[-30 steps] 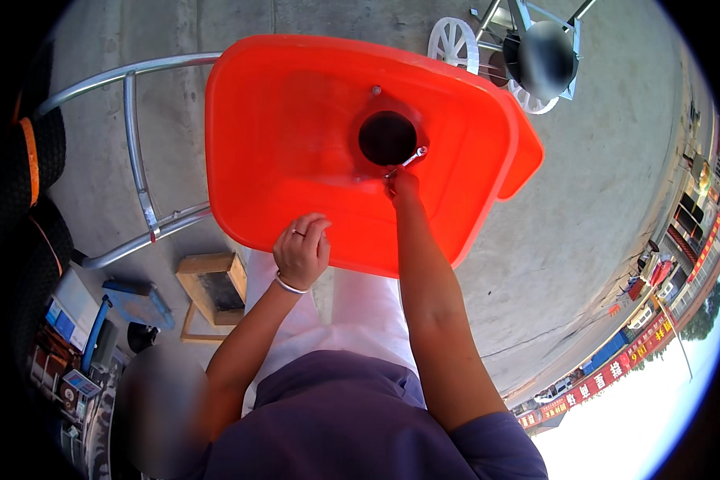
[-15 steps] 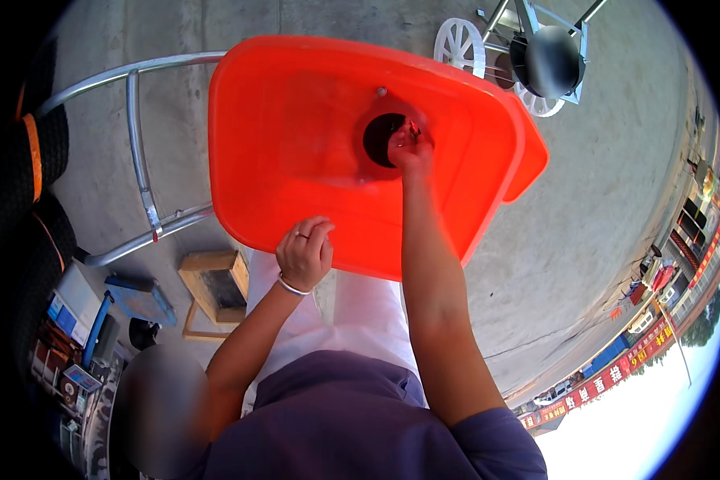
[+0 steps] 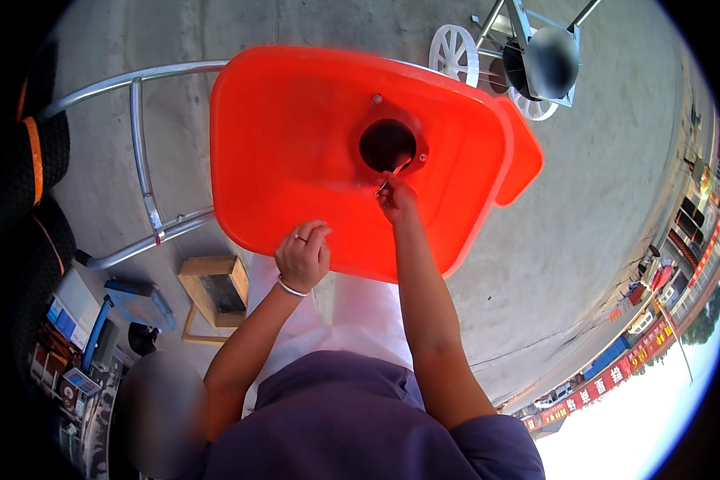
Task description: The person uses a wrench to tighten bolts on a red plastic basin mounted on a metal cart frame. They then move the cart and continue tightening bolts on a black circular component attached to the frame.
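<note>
Grey concrete floor (image 3: 568, 240) spreads around the red tub (image 3: 288, 120), a wooden box (image 3: 212, 266) lying off its near left corner. Beside the tub's round hole (image 3: 387, 142), the right hand (image 3: 398, 200) clamps its fingers on a small metal wrench (image 3: 382, 190); at the tub's near rim (image 3: 360, 272) the left hand (image 3: 302, 260) curls its fingers together, whether gripping it I cannot tell.

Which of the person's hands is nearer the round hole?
Right. The right hand is close beside the hole; the left hand is farther off, at the near rim of the tub.

Right hand (image 3: 398, 200) drawn back from over hole (image 3: 386, 143)
</note>
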`<state>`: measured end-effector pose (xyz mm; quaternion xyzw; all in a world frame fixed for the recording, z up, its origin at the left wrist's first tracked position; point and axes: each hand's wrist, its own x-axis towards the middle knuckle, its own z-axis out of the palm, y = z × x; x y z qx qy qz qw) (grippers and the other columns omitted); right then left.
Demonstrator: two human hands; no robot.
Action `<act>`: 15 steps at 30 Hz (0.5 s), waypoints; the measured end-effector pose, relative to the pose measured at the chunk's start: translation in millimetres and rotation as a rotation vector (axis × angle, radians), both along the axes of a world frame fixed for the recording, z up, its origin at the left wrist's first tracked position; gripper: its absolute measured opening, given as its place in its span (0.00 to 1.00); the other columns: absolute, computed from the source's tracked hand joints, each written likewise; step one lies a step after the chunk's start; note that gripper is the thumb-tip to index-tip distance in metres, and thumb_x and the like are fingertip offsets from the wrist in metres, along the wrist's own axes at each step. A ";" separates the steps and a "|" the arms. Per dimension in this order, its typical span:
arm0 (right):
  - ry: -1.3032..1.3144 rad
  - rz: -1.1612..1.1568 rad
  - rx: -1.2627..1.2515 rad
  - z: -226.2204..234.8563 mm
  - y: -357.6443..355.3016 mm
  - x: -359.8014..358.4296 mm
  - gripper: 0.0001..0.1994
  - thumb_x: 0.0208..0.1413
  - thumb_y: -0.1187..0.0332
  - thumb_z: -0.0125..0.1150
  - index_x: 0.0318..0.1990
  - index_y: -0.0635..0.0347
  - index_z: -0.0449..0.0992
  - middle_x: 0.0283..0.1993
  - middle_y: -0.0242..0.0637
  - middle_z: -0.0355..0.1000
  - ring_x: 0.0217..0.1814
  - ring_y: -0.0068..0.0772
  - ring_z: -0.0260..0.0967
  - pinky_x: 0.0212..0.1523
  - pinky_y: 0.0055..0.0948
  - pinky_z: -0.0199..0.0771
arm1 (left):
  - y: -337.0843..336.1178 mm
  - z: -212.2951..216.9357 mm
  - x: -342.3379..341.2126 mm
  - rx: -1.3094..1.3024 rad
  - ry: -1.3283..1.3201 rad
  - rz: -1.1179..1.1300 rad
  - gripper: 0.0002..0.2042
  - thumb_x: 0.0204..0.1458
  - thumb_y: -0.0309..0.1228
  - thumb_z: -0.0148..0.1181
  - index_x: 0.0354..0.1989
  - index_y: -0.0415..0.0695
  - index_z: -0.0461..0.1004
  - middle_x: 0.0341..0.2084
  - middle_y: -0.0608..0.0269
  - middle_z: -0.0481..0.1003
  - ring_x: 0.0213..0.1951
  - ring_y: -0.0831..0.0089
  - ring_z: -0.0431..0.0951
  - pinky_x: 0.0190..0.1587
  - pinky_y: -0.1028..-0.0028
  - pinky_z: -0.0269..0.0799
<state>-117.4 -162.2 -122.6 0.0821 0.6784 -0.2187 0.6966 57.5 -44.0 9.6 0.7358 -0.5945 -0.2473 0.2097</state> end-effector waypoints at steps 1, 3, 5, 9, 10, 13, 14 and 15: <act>0.094 -0.032 0.036 -3.8 4.2 -6.1 0.06 0.58 0.70 0.49 0.36 0.62 0.71 0.23 0.35 0.70 0.17 0.19 0.61 0.15 0.17 0.61 | 1.7 -0.9 -0.3 -0.003 -0.004 0.000 0.09 0.40 0.22 0.53 0.32 0.45 0.72 0.34 0.65 0.74 0.30 0.64 0.74 0.30 0.69 0.70; 0.249 0.032 0.088 -2.7 6.4 -14.3 0.06 0.56 0.69 0.50 0.33 0.62 0.71 0.21 0.34 0.69 0.14 0.20 0.59 0.13 0.18 0.60 | 3.2 -4.7 -0.8 -0.016 -0.010 0.004 0.09 0.39 0.23 0.53 0.32 0.45 0.72 0.33 0.65 0.74 0.30 0.64 0.74 0.30 0.69 0.70; 0.352 0.235 0.110 -9.9 -5.4 -16.1 0.07 0.55 0.68 0.52 0.31 0.62 0.71 0.19 0.33 0.67 0.12 0.20 0.56 0.12 0.19 0.59 | 4.3 -5.3 -3.1 -0.023 -0.004 0.012 0.09 0.40 0.23 0.53 0.32 0.45 0.72 0.33 0.64 0.74 0.30 0.63 0.74 0.30 0.69 0.70; 0.350 0.177 0.138 -61.7 -0.8 -43.7 0.06 0.54 0.69 0.53 0.31 0.61 0.72 0.18 0.33 0.66 0.11 0.20 0.53 0.12 0.20 0.57 | 1.2 -0.5 -0.3 -0.009 0.015 0.001 0.09 0.40 0.22 0.52 0.32 0.44 0.73 0.33 0.63 0.74 0.31 0.62 0.74 0.30 0.68 0.70; 0.368 0.165 0.145 -67.0 1.6 -44.3 0.06 0.54 0.69 0.54 0.31 0.61 0.72 0.18 0.33 0.67 0.11 0.19 0.53 0.12 0.20 0.57 | 1.1 0.0 0.5 0.001 0.021 -0.004 0.09 0.40 0.22 0.52 0.32 0.44 0.73 0.33 0.63 0.74 0.31 0.62 0.74 0.31 0.68 0.70; 0.392 0.140 0.150 -67.4 2.8 -39.4 0.05 0.53 0.69 0.54 0.31 0.60 0.72 0.20 0.33 0.67 0.12 0.19 0.54 0.13 0.20 0.57 | 1.4 -1.0 0.0 -0.019 0.020 0.006 0.09 0.40 0.22 0.52 0.32 0.44 0.73 0.33 0.62 0.73 0.31 0.62 0.74 0.31 0.69 0.70; 0.392 0.131 0.147 -69.5 4.8 -38.6 0.05 0.53 0.69 0.54 0.31 0.60 0.72 0.20 0.33 0.68 0.12 0.19 0.54 0.13 0.20 0.57 | 1.7 -0.9 0.2 -0.019 0.017 0.005 0.09 0.40 0.22 0.52 0.32 0.44 0.73 0.33 0.62 0.73 0.31 0.62 0.74 0.31 0.69 0.70; 0.388 0.116 0.148 -70.7 6.5 -39.7 0.05 0.53 0.69 0.54 0.31 0.59 0.72 0.20 0.32 0.68 0.13 0.19 0.54 0.13 0.20 0.58 | 1.7 -0.8 0.1 -0.017 0.013 0.004 0.09 0.40 0.22 0.52 0.32 0.44 0.73 0.33 0.62 0.73 0.31 0.62 0.74 0.31 0.69 0.70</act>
